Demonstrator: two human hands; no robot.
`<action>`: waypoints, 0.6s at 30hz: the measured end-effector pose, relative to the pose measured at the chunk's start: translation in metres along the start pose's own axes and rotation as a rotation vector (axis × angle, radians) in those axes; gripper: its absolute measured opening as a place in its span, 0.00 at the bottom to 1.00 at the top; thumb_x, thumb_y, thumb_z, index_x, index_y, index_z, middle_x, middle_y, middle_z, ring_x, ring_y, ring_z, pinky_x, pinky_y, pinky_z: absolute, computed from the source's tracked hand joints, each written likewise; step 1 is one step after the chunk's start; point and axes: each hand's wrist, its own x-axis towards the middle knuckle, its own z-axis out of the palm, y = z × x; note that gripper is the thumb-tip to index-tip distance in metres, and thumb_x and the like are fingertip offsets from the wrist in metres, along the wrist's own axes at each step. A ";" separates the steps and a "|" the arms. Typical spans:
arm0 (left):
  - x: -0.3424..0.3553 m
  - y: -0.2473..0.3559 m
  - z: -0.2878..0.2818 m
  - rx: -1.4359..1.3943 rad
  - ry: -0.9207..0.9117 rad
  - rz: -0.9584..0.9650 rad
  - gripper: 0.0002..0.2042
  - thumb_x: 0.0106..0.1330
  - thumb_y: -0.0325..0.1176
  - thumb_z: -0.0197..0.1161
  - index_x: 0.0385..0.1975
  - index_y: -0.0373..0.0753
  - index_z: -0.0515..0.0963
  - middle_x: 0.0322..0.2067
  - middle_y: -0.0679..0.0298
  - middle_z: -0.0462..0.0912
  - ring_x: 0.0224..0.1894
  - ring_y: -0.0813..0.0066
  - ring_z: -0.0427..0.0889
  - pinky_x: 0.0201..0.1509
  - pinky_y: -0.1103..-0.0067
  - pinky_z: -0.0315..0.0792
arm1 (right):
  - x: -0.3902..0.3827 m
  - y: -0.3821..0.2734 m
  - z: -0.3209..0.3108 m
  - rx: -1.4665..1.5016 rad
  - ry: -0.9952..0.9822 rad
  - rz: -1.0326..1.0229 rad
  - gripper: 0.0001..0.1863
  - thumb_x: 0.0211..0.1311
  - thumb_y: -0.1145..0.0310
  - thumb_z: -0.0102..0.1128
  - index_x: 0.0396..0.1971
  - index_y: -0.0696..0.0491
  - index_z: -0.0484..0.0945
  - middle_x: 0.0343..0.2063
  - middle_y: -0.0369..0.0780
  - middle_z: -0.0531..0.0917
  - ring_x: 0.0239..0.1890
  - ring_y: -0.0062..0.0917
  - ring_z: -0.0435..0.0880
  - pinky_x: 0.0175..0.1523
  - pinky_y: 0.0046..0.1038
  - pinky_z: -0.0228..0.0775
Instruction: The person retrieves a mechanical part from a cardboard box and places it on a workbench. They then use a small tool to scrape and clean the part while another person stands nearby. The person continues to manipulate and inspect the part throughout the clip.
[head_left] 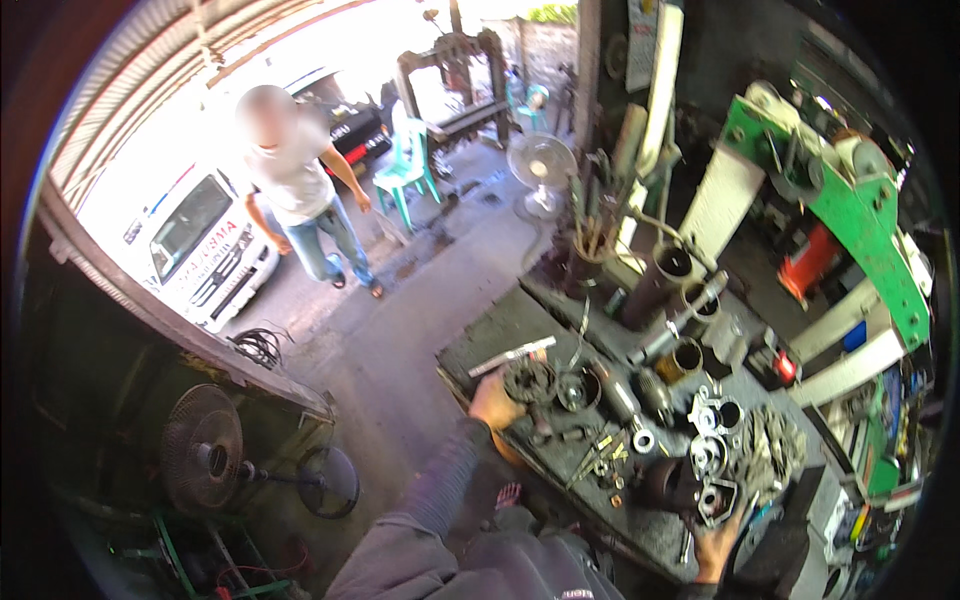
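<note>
My left hand (496,403) is at the left edge of the dark workbench (510,322), against a round, dark metal part with openings (529,380). Its fingers are mostly hidden, so its grip does not show clearly. My right hand (716,545) is at the near right, with fingers around the lower side of a silver metal housing (716,502). A dark cylindrical motor body (668,486) lies against that housing. Between my hands are loose bolts and small brass-coloured pieces (598,458), plus a dark cylinder with a ring-shaped end (620,395).
Grimy rags (772,450) and an open tin (686,360) share the bench. Behind it stand tall metal tubes (668,270) and a green-and-white frame (850,220). Fans (203,447) stand at left; a person (300,185) walks near a white vehicle (205,250) and green chair (405,170).
</note>
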 end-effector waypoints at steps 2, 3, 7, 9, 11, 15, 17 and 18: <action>0.012 -0.006 -0.004 0.089 -0.047 0.134 0.39 0.42 0.27 0.77 0.62 0.33 0.73 0.50 0.47 0.87 0.54 0.51 0.86 0.63 0.66 0.77 | -0.001 -0.002 -0.001 0.086 -0.019 0.004 0.59 0.37 0.76 0.84 0.74 0.55 0.60 0.61 0.46 0.77 0.61 0.36 0.78 0.69 0.37 0.69; 0.015 -0.007 -0.004 0.113 -0.071 0.098 0.39 0.43 0.28 0.77 0.62 0.34 0.72 0.50 0.47 0.87 0.55 0.48 0.86 0.63 0.65 0.77 | -0.001 -0.004 -0.003 0.123 -0.043 0.000 0.61 0.37 0.75 0.87 0.75 0.55 0.59 0.65 0.44 0.75 0.65 0.33 0.76 0.71 0.36 0.69; 0.011 -0.003 0.000 0.190 -0.054 0.051 0.40 0.45 0.29 0.76 0.64 0.34 0.70 0.52 0.44 0.86 0.58 0.43 0.83 0.63 0.62 0.77 | -0.001 -0.015 -0.001 -0.062 0.002 -0.054 0.61 0.34 0.74 0.87 0.74 0.54 0.60 0.64 0.42 0.74 0.65 0.33 0.76 0.72 0.36 0.68; 0.004 0.001 0.000 0.187 -0.009 0.031 0.42 0.45 0.29 0.76 0.66 0.34 0.69 0.53 0.43 0.85 0.59 0.42 0.82 0.64 0.62 0.77 | -0.001 -0.020 0.001 0.029 -0.004 -0.047 0.61 0.34 0.75 0.87 0.74 0.53 0.61 0.63 0.42 0.74 0.64 0.32 0.76 0.70 0.35 0.70; -0.004 0.005 0.000 0.155 0.062 0.068 0.43 0.45 0.30 0.77 0.67 0.34 0.67 0.55 0.43 0.83 0.60 0.42 0.81 0.65 0.62 0.76 | -0.001 -0.023 0.001 0.080 0.006 0.016 0.58 0.33 0.77 0.84 0.71 0.52 0.64 0.61 0.42 0.75 0.62 0.33 0.77 0.69 0.35 0.69; -0.019 0.009 -0.009 0.026 0.014 -0.037 0.51 0.46 0.28 0.76 0.75 0.32 0.57 0.62 0.44 0.79 0.66 0.50 0.78 0.72 0.67 0.70 | 0.000 -0.028 0.002 0.093 0.014 0.071 0.56 0.30 0.80 0.83 0.69 0.51 0.66 0.59 0.41 0.77 0.59 0.33 0.77 0.67 0.34 0.70; -0.026 0.013 -0.011 -0.122 0.050 0.043 0.52 0.47 0.29 0.78 0.76 0.32 0.56 0.63 0.44 0.79 0.67 0.53 0.78 0.73 0.67 0.69 | 0.001 -0.030 0.002 0.005 0.031 0.002 0.56 0.30 0.80 0.83 0.69 0.51 0.66 0.57 0.41 0.78 0.59 0.32 0.78 0.67 0.34 0.70; -0.029 0.016 -0.012 -0.190 0.067 0.032 0.52 0.48 0.29 0.79 0.76 0.32 0.56 0.63 0.44 0.78 0.67 0.54 0.78 0.73 0.68 0.69 | 0.001 -0.031 0.002 0.006 0.031 0.000 0.56 0.30 0.80 0.83 0.69 0.51 0.66 0.57 0.41 0.78 0.59 0.32 0.78 0.67 0.34 0.70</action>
